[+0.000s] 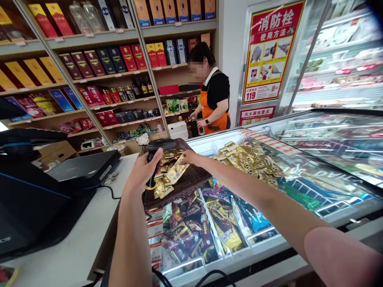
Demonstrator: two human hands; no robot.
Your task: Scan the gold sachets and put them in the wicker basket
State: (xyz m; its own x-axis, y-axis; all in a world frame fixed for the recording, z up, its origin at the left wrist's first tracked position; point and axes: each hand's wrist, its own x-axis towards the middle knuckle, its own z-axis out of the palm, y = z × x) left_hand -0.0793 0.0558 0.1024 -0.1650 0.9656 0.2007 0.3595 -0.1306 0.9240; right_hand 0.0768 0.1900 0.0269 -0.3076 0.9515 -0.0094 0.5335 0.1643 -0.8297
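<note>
My left hand [143, 170] is wrapped round the handle of a black barcode scanner [161, 144], its head pointing toward the right. Close to it, my right hand [191, 158] pinches the upper edge of a gold packet [177, 170]. Under both hands sits a brown woven basket [191, 180] with several more gold packets [161, 188] in it. To the right, a large heap of gold packets [251, 161] lies on the glass top of a freezer. The fingertips of my right hand are partly hidden behind the packet.
The glass-topped freezer [209, 255] holds bagged ice creams in wire dividers. On the left counter [68, 239] stand a black monitor [30, 199] and a black device [86, 165]. A co-worker in an orange apron [211, 111] stands beyond, before shelves of boxes. Black cables [209, 273] run along the front.
</note>
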